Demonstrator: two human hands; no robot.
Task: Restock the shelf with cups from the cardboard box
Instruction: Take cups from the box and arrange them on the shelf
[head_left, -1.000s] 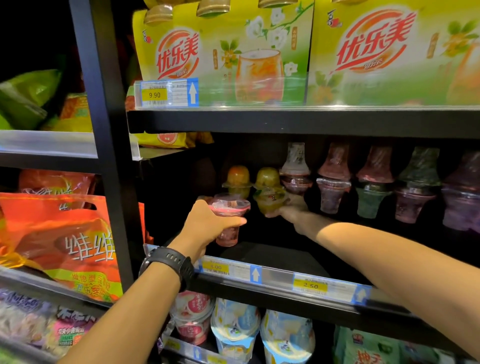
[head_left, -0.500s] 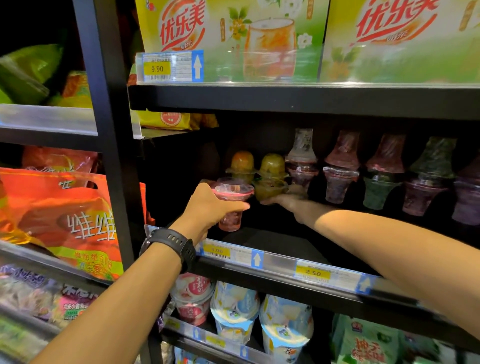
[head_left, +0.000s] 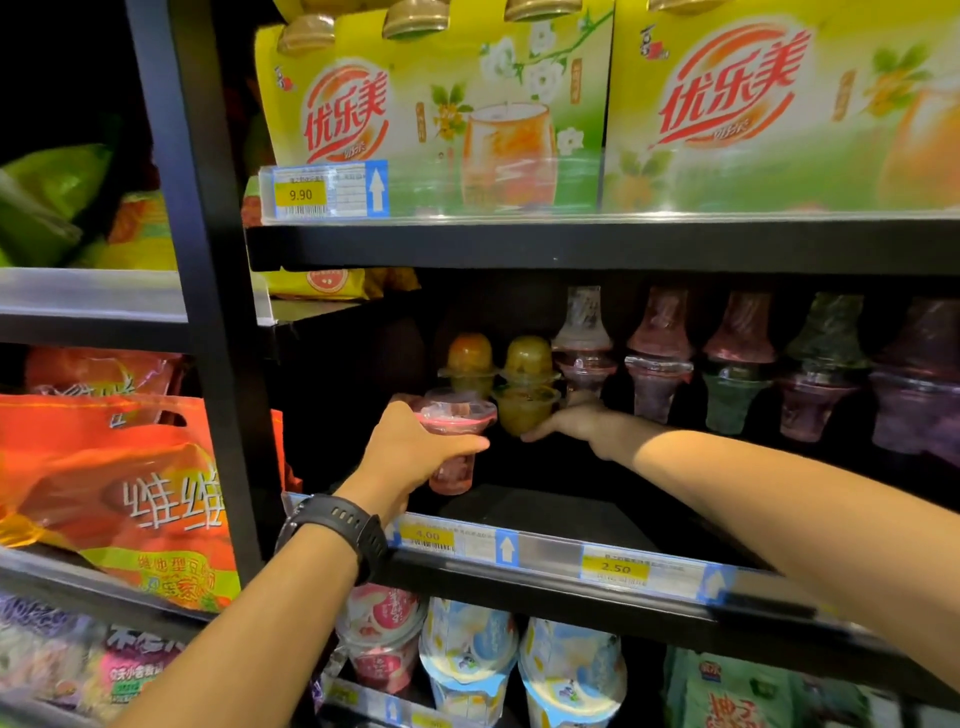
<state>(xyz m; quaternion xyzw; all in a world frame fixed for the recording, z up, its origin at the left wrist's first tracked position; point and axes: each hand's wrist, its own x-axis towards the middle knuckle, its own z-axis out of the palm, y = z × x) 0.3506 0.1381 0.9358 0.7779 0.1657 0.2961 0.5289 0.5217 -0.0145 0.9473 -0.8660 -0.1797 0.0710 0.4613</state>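
On the shelf (head_left: 571, 514), a pink cup (head_left: 457, 441) is being placed.
It is being gripped by the left hand (head_left: 415, 447); right hand (head_left: 576, 423) touching yellow cup (head_left: 524, 415), grip unclear; level lowering needed next.

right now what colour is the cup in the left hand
Pinkish red cup, gripped by the left hand; head view shows it.

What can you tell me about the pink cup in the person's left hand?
The pink cup is small, clear plastic, wide at the rim and narrowing to its base, with a pink-edged sealed lid and reddish filling inside. It is upright at the front left of the dark shelf; whether its base rests there is unclear. The left hand grips it, thumb across the front under the rim.
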